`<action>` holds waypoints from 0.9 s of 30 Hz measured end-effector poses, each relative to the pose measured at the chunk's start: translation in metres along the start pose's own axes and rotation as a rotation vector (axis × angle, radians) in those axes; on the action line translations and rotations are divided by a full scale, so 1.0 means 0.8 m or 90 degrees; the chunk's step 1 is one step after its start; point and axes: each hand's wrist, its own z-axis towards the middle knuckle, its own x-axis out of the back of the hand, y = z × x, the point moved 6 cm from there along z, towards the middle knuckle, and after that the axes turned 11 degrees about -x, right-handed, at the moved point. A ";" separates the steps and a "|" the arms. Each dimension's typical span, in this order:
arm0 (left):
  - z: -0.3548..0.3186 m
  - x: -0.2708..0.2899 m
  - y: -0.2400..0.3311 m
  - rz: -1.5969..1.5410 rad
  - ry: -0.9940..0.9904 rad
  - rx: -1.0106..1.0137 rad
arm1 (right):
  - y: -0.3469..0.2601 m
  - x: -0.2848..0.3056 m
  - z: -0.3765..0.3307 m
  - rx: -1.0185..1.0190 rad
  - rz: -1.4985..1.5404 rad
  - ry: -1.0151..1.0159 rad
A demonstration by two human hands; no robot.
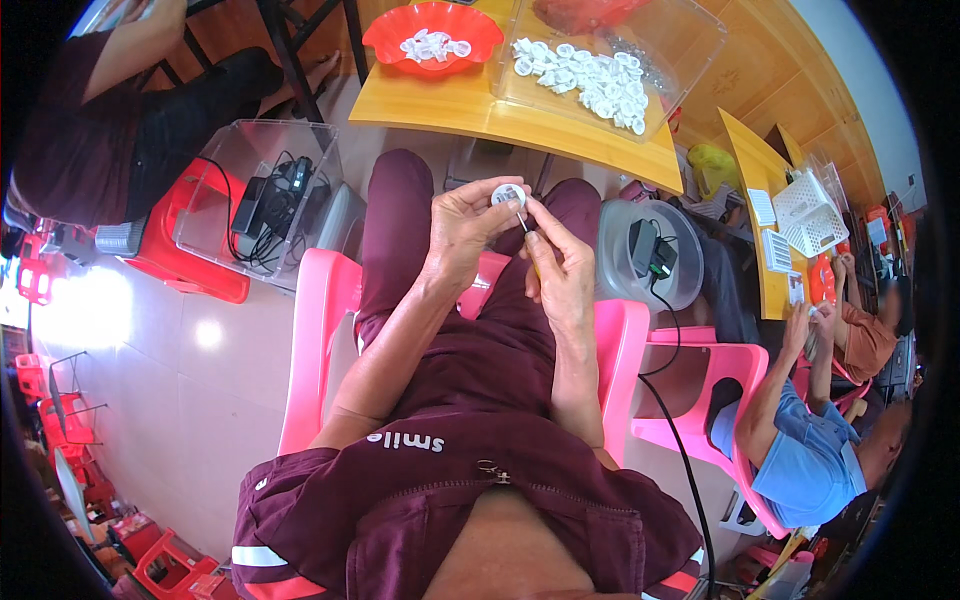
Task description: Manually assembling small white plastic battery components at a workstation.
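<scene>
The small round white plastic ring part (508,194) sat right above the lap, pinched by the curled fingertips of the left hand (462,228), grip closed tight around its rim. The right hand (562,270) came in beside it, thumb and forefinger closed on a thin dark pin-like tool (523,222), its tip touching the underside of the part. Both forearms rose from a maroon top and maroon trousers, the person seated on a glossy pink plastic chair (322,330). Beyond the knees stood a smooth yellow wooden table (470,110); on it, a scalloped orange-red plastic bowl (434,30) held a small heap of white rings, and just beside it a clear rectangular plastic tray (690,40) carried a much bigger pile of the same. Left of the chair, a clear plastic box (262,190) full of black cables and chargers rested on a red plastic stool (180,250). To the right, a round translucent tub (650,255) held a black plug, and another person in a blue shirt (800,450) worked at a neighbouring table.
</scene>
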 end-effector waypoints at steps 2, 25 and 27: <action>-0.001 0.000 0.000 0.020 -0.002 0.001 | 0.001 0.000 0.000 0.003 -0.004 0.006; 0.002 0.001 -0.007 -0.028 -0.036 0.114 | -0.013 0.013 -0.003 0.011 -0.162 0.054; 0.001 -0.001 -0.007 -0.053 -0.040 0.140 | -0.013 0.013 -0.005 0.017 -0.183 0.057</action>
